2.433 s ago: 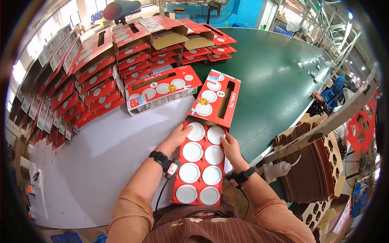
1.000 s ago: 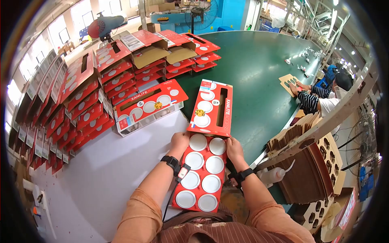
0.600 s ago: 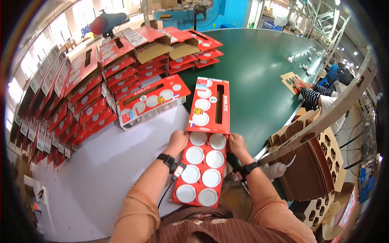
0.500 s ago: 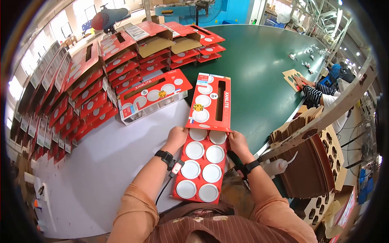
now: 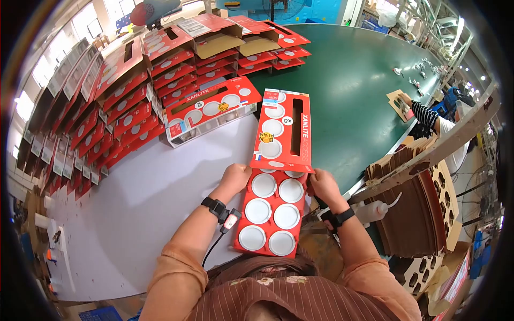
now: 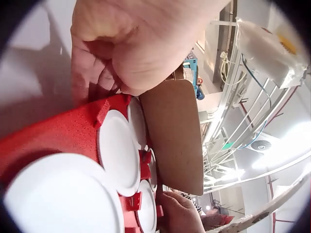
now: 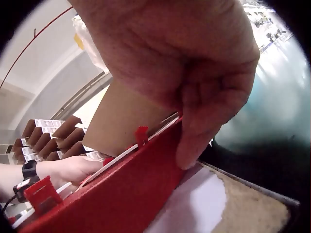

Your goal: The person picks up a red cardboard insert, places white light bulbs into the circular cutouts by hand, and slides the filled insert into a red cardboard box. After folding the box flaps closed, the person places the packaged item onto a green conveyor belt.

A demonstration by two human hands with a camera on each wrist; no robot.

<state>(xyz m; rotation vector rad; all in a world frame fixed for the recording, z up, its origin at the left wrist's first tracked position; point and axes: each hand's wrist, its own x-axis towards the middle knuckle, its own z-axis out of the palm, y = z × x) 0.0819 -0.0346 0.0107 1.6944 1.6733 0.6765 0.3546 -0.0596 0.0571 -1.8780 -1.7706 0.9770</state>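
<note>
A red tray [image 5: 274, 206] carries several white round discs [image 5: 286, 216] in two columns. Its far end is inside the mouth of a red printed carton [image 5: 285, 131], which hides most of the farthest pair. My left hand [image 5: 234, 179] grips the tray's left side right at the carton's mouth; the left wrist view shows its curled fingers along the red edge, beside a brown cardboard flap [image 6: 175, 133]. On the opposite side, my right hand [image 5: 325, 187] holds the tray's edge, its fingers against the red side wall [image 7: 131, 189]. Its thumb is hidden in the right wrist view.
Another filled red carton [image 5: 214, 109] lies to the left, before stacked open cartons [image 5: 123, 115]. A green table surface [image 5: 353, 80] extends right. Brown cardboard sheets [image 5: 409, 214] and a white squeeze bottle [image 5: 372, 212] stand at right. Another person's hand [image 5: 405, 100] touches cardboard.
The carton now covers most of the farthest pair of discs, which was bare earlier. Both hands have shifted from the tray's far discs to its sides at the carton's mouth.
</note>
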